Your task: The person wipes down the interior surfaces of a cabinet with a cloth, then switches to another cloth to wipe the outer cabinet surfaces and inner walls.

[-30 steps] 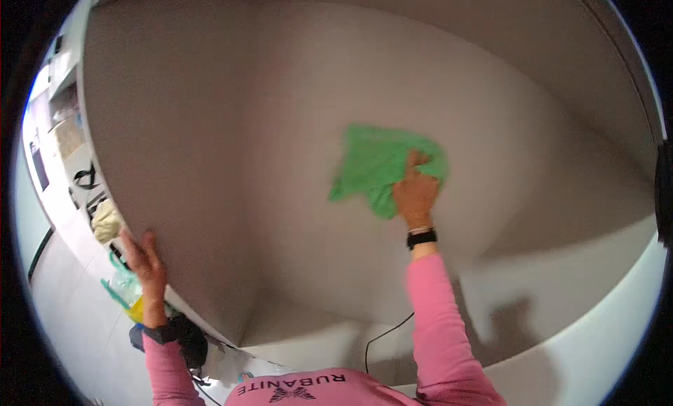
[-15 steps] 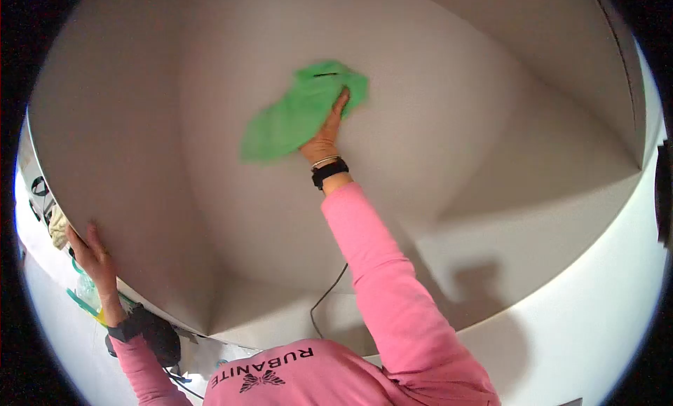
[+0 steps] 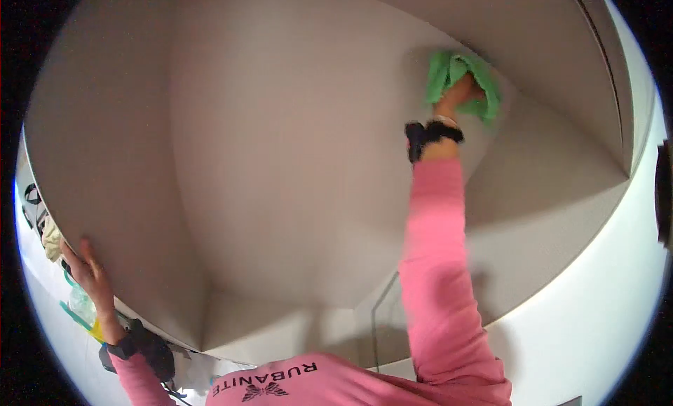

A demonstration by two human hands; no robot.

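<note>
A: Right hand [image 3: 464, 91], quick, what do we log?
B: Curled over a bunched green cloth [image 3: 442, 77], holding it against the inside of the cabinet [image 3: 280, 140], near its far right corner. Fingers blur; we can't separate them.
A: Left hand [image 3: 92, 278]?
B: Partly open, thumb and fingers apart, at the front edge of the cabinet's left wall [image 3: 112, 161]. How firmly it grips, we can't tell.
A: Clutter?
B: Outside the cabinet's left wall we see a cream cloth [image 3: 51, 239], clear plastic [image 3: 82, 304] with teal strips, and a dark bundle [image 3: 153, 353].
A: Blockers?
B: That wall partly covers those from us; the pink right sleeve [image 3: 440, 245] hides some of the cabinet's near right side.
</note>
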